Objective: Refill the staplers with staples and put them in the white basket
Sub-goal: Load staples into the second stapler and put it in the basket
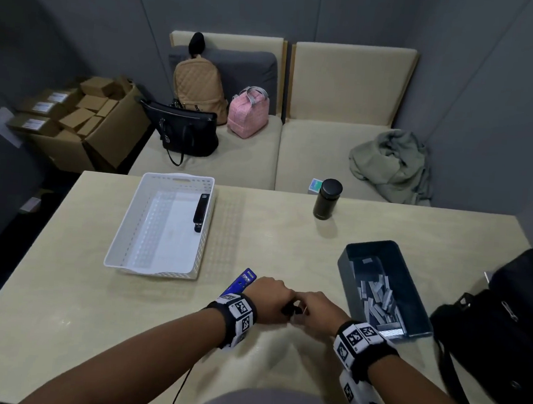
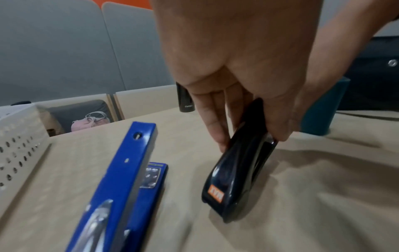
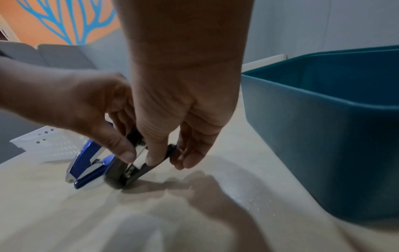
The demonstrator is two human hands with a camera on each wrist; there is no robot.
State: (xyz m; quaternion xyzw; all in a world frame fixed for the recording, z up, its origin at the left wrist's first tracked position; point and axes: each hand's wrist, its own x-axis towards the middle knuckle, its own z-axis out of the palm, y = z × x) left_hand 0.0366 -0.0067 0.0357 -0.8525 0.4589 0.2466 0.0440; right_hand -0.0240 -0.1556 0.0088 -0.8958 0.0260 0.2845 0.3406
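A small black stapler (image 2: 235, 170) stands on the table between both hands. My left hand (image 2: 252, 141) grips its upper body with fingers on one side and thumb on the other. My right hand (image 3: 168, 162) pinches its lower part (image 3: 131, 170), which looks spread apart from the top. Just left of it lies a blue stapler (image 2: 127, 175), hinged open with its metal rail showing. The white basket (image 1: 121, 241) stands farther left with another black stapler (image 1: 201, 211) along its right wall. The teal bin (image 1: 412, 277) at the right holds several staple strips (image 1: 379, 296).
A black bottle (image 1: 327, 200) stands at the far middle of the table. A black bag (image 1: 503, 332) lies at the right edge beside the teal bin. Sofas with bags and a green jacket sit beyond the table, with cardboard boxes at the far left.
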